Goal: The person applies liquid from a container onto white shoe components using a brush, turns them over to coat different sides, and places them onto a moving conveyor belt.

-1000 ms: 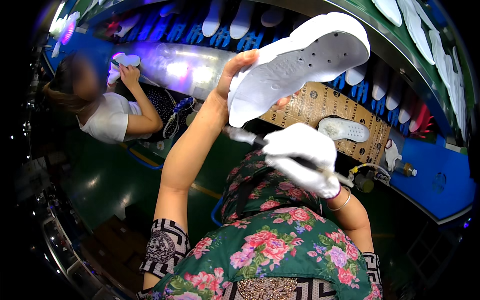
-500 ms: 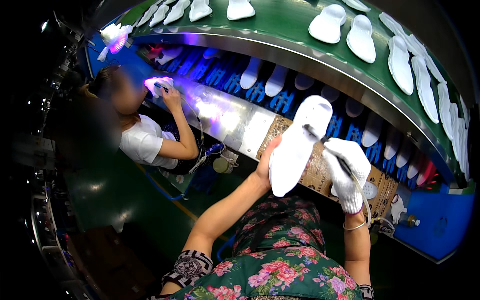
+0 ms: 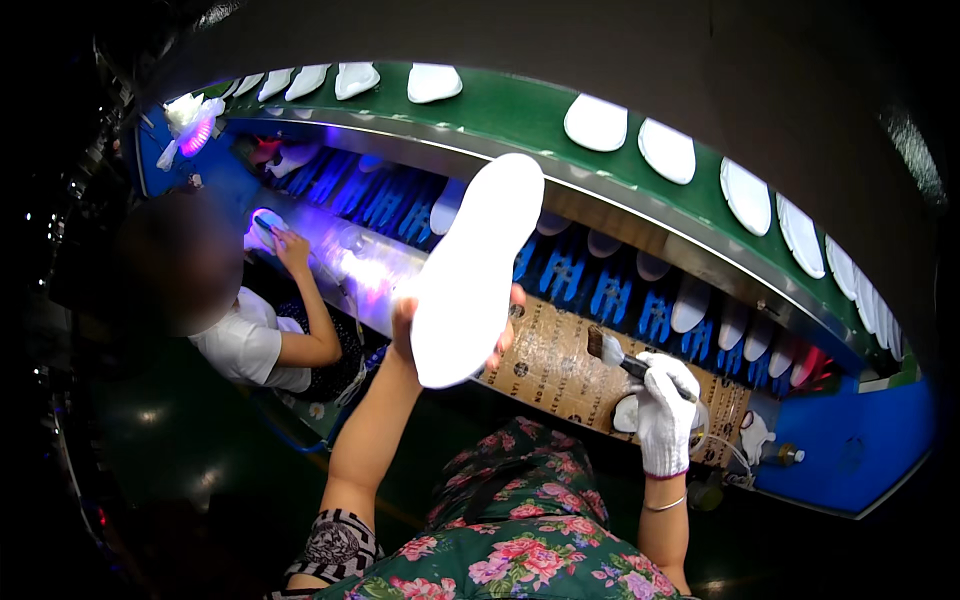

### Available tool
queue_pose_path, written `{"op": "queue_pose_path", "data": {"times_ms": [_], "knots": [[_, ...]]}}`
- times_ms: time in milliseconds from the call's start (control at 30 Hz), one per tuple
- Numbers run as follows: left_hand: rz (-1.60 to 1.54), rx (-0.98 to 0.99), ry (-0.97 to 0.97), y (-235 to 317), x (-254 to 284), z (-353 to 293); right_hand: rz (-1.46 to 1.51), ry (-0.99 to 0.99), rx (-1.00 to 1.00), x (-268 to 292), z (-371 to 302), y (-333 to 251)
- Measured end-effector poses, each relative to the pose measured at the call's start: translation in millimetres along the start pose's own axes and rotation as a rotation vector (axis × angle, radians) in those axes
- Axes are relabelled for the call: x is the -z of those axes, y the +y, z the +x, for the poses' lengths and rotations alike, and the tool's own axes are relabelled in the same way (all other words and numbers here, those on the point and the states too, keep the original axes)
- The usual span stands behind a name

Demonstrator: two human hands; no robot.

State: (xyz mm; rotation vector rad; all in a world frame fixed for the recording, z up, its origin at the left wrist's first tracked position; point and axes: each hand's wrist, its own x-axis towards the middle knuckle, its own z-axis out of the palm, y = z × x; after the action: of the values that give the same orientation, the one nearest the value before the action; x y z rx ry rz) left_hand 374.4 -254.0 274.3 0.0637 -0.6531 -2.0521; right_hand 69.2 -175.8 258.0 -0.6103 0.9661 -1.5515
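My bare left hand [image 3: 404,328] grips a white shoe sole [image 3: 470,275], thumb on one edge and fingertips on the other. The sole is held up at a tilt, its smooth, overexposed face turned toward me. To the right, my right hand [image 3: 664,415] in a white knit glove is closed around the dark handle of a brush [image 3: 628,362]. The brush's bristles point left, apart from the sole, above the cardboard-covered bench [image 3: 560,370]. A thin pale hose or cable runs from near the gloved hand down toward the bench's right end.
A green conveyor [image 3: 510,95] carrying several white soles curves across the back behind a metal rim. Below it stands a blue rack [image 3: 610,295] with upright soles. At left a co-worker [image 3: 260,335] holds a brush and a sole under purplish light. A blue panel [image 3: 850,440] stands at right.
The brush has come off the sole and moved lower with my right hand. My left hand has shifted the sole left and turned its smooth face toward me. The whole view has shifted too.
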Motion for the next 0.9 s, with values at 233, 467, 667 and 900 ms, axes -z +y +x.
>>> {"op": "queue_pose_path", "data": {"times_ms": [233, 467, 667, 900], "knots": [[-0.373, -0.206, 0.225, 55.3, 32.7, 162.9, 0.027, 0.126, -0.109, 15.2, -4.5, 36.7], [0.261, -0.45, 0.578, 26.0, 41.9, 154.3, -0.004, 0.268, -0.113, 33.7, -7.9, 43.6], [1.689, -0.613, 0.743, 77.1, 90.7, 200.2, -0.008, 0.306, -0.143, 33.8, -8.4, 44.5], [2.224, -0.979, 0.656, 97.5, 98.9, 214.8, -0.017, 0.289, -0.166, 45.3, -9.7, 50.7]]}}
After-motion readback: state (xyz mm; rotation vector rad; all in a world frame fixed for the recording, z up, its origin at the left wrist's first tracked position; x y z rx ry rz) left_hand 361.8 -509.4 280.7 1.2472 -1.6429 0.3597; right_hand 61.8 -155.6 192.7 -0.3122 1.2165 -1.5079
